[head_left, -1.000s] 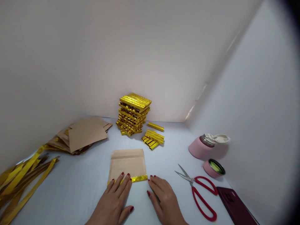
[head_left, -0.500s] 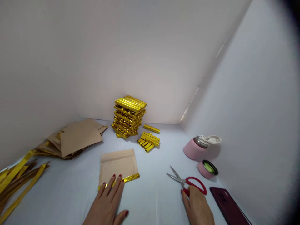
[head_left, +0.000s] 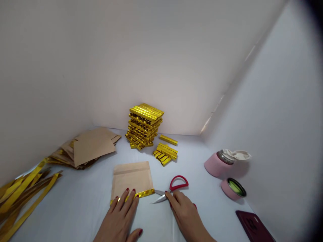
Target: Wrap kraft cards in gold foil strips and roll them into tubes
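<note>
A tan paper piece lies flat in front of me, with a shiny gold strip along its near edge. My left hand rests palm down with its fingers stretched over that strip. My right hand is closed on a pair of red-handled scissors, covering most of the near handle loop. The scissors' blades are parted and point left. One blade tip comes up close to the strip's right end; whether they touch I cannot tell.
Gold folded bars form a tall stack, with a few loose bars beside it. Left are tan paper pieces and gold-and-brown strips. Right are a pink flask, its pink cup and a dark red phone.
My right hand has carried the scissors left, bringing the blades close to the gold strip's right end. My left hand stays flat on the paper piece. The whole view has shifted slightly.
</note>
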Tool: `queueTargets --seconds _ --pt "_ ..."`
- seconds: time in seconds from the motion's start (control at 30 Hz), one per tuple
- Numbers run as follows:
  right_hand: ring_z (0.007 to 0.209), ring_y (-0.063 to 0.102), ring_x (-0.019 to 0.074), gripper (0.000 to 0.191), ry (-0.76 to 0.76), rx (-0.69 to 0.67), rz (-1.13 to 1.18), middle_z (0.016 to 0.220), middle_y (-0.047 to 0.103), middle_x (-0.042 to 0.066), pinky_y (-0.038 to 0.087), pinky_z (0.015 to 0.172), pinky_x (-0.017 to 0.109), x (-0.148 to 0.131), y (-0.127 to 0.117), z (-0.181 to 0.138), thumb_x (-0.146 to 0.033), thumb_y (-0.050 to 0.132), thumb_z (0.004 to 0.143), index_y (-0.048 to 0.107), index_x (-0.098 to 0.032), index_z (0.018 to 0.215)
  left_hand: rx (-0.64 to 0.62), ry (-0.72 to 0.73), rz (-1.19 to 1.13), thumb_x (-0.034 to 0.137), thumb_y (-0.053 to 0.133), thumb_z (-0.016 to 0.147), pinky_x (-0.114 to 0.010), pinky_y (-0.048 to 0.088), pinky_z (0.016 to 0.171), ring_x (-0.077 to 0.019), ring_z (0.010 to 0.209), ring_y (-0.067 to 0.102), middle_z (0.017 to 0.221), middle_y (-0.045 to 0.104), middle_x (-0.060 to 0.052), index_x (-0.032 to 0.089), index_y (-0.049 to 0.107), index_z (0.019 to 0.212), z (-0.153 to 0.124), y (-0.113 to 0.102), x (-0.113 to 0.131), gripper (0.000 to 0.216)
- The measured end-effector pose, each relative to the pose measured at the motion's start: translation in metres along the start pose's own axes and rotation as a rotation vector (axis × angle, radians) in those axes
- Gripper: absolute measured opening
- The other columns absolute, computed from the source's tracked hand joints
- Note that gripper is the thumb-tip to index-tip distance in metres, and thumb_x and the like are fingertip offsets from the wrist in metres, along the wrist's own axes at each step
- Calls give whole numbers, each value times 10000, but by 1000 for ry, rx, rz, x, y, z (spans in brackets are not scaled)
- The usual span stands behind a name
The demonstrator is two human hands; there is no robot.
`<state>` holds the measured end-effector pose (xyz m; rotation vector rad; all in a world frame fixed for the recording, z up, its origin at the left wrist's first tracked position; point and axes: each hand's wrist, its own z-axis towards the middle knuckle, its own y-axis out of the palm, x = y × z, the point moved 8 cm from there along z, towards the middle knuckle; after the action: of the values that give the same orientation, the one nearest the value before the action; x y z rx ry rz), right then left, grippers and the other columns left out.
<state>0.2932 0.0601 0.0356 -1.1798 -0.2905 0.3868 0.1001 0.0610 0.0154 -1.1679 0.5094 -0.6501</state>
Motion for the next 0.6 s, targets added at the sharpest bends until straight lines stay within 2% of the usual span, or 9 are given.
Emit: queueTargets --seconds 0.23,0.43,0.53,0.6 --pt "717 579 174 392 -61 -13 -20 893 616 79 488 634 264 1 5 -5 -77 361 923 514 -189 1266 5 -8 -71 507 537 870 -481 440 887 -391 1212 475 1375 482 -160 180 442 1369 2 -8 -2 604" --pt "714 581 202 437 -45 -7 -62 910 615 102 483 598 294 -1 8 -6 -26 365 876 541 -186 1243 -78 13 -245 328 586 882 -486 427 926 -355 1173 510 1318 524 -208 76 502 1267 29 -20 5 468" --pt "719 585 215 455 -28 5 -81 917 614 115 491 598 313 -3 10 -7 -8 366 857 542 -174 1243 -104 52 -323 214 506 932 -388 482 839 -271 1011 588 1118 636 -142 128 605 1026 47 -23 3 161" --pt "713 585 217 461 -27 12 -86 902 614 111 495 592 316 -3 10 -8 -8 367 849 547 -177 1238 -108 93 -365 166 430 963 -310 491 744 -205 853 598 923 651 -72 171 604 860 55 -22 0 203"
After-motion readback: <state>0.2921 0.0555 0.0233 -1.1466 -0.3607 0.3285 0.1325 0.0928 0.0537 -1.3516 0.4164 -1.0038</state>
